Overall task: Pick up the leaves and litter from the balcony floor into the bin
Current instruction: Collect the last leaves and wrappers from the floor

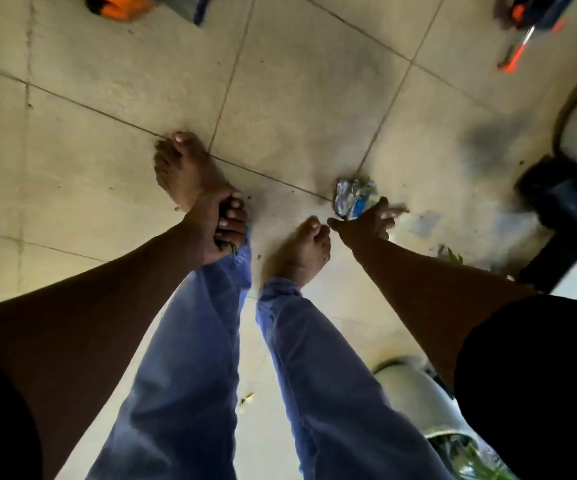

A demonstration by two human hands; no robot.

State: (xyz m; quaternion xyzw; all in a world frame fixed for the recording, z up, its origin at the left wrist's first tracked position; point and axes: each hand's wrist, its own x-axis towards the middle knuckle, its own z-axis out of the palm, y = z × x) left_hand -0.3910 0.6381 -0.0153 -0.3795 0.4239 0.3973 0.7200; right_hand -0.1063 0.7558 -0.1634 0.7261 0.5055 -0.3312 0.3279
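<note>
I saw the crumpled wrapper (354, 199), shiny silver foil with blue print, lying on the balcony floor (114, 98) right of centre, just past a tile joint. Its print was too creased and blurred for me to read any brand or word. My view showed the right hand (366, 225) at the wrapper's near edge, fingers spread and reaching over it; motion blur kept me from telling whether they touched it. The left hand (219, 226) hung over the left foot (185, 171), fingers curled tight around a small bunch of dark twigs or leaf stems (226, 242) that stuck out below the fist. The right foot (302, 252) stood bare just left of the right hand, and blue jeans (183, 375) covered both legs.

The floor was large pale matte tiles with thin dark joints, speckled with crumbs of dirt around the wrapper. Open tile lay to the left and far side. At the near right stood a white bin (418, 393), rounded, with green leaves showing inside its mouth. A green leaf (451, 254) lay on the floor beside the right forearm. A dark blocky object (557, 199) crowded the right edge. Orange and blue items (526, 26) lay blurred at the far edge.
</note>
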